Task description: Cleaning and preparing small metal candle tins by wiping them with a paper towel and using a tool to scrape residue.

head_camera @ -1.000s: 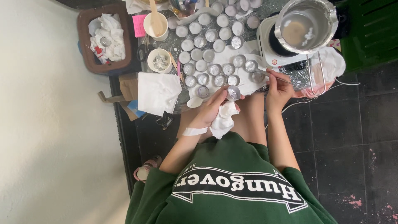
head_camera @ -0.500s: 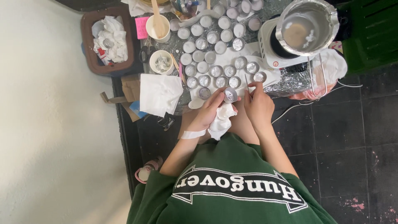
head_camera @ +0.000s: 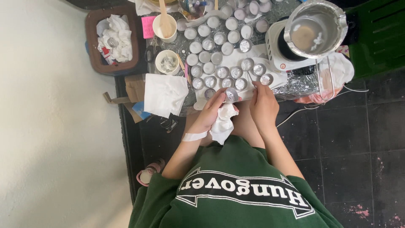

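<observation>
My left hand (head_camera: 209,113) grips a crumpled white tissue (head_camera: 223,122) and a small round metal cup (head_camera: 231,95) at the table's near edge. A white band wraps that wrist. Beside it my right hand (head_camera: 263,105) lies back up with fingers stretched out, and its fingertips almost reach another metal cup (head_camera: 266,79). I see nothing in that hand. Several more small metal cups (head_camera: 223,71), some filled with white wax, stand in rows on white paper beyond both hands.
A metal pot (head_camera: 314,29) sits on a white hot plate (head_camera: 280,55) at the right. A white cup with a wooden stick (head_camera: 164,26), a white cloth (head_camera: 164,93) and a brown bin of tissues (head_camera: 112,40) are at the left. The dark tiled floor (head_camera: 358,139) lies to the right.
My right hand has drawn back from the far cups toward my body and now lies next to my left hand. My left hand keeps the tissue and cup.
</observation>
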